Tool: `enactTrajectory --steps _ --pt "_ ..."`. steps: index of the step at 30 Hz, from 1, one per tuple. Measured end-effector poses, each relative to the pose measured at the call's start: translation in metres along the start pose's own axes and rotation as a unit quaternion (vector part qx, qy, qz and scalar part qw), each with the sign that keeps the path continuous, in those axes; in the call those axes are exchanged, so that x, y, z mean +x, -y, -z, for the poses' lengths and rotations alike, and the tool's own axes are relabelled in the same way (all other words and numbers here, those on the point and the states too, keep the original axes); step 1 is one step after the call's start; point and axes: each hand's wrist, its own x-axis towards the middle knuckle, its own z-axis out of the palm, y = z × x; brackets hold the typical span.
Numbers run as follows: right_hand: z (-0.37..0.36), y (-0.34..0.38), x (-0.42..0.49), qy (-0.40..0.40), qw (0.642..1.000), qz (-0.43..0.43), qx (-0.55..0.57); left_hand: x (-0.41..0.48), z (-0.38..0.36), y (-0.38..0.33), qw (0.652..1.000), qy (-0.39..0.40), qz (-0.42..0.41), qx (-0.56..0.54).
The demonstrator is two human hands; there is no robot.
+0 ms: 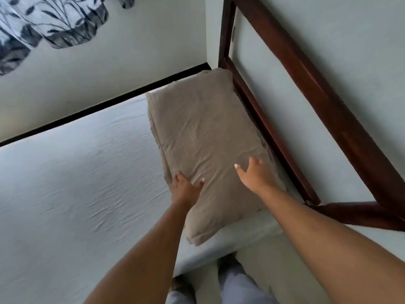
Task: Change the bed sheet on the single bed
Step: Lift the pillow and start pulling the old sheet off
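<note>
A pale grey-white sheet (76,183) covers the single bed, smooth with a few small creases. A beige pillow (203,132) lies at the head end against the dark wooden headboard (306,88). My left hand (185,189) rests on the pillow's near left edge, fingers over the side and thumb on top. My right hand (255,174) lies flat on the pillow's near right part, fingers spread. Neither hand grips the fabric as far as I can see.
A white wall with a black skirting strip (105,104) runs along the bed's far side. A leaf-patterned curtain (43,23) hangs at the top left. My legs and feet (219,286) stand at the bed's near side by the corner.
</note>
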Motion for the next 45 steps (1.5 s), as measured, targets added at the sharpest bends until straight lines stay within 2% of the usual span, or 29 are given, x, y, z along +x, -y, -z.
enactTrajectory --steps 4,8,14,19,24,26,31,36,45 --pt "-0.011 -0.018 0.061 -0.026 0.999 -0.025 -0.023 0.050 -0.003 0.017 0.983 -0.053 0.096 -0.149" --pt "-0.029 -0.043 0.121 -0.006 0.998 -0.050 0.035 0.098 -0.013 0.031 0.952 -0.033 0.162 -0.257" --pt "-0.042 -0.068 0.161 0.075 0.968 -0.075 0.228 0.141 -0.045 0.040 0.936 0.003 0.170 -0.307" --pt "-0.053 -0.081 0.188 0.129 0.951 -0.076 0.272 0.162 -0.059 0.050 0.919 0.028 0.186 -0.347" --pt "-0.060 -0.093 0.204 0.138 0.935 -0.085 0.316 0.170 -0.063 0.052 0.871 0.121 0.171 -0.444" --pt "-0.062 -0.094 0.205 0.137 0.927 -0.081 0.340 0.171 -0.064 0.053 0.852 0.142 0.191 -0.466" --pt "-0.056 -0.091 0.198 0.124 0.913 -0.072 0.383 0.161 -0.061 0.041 0.823 0.132 0.222 -0.506" --pt "-0.038 -0.068 0.182 0.101 0.901 -0.058 0.417 0.143 -0.030 0.029 0.826 0.073 0.193 -0.525" --pt "-0.025 0.008 0.100 0.007 0.867 -0.041 0.497 0.091 0.075 0.033 0.868 -0.022 0.110 -0.483"
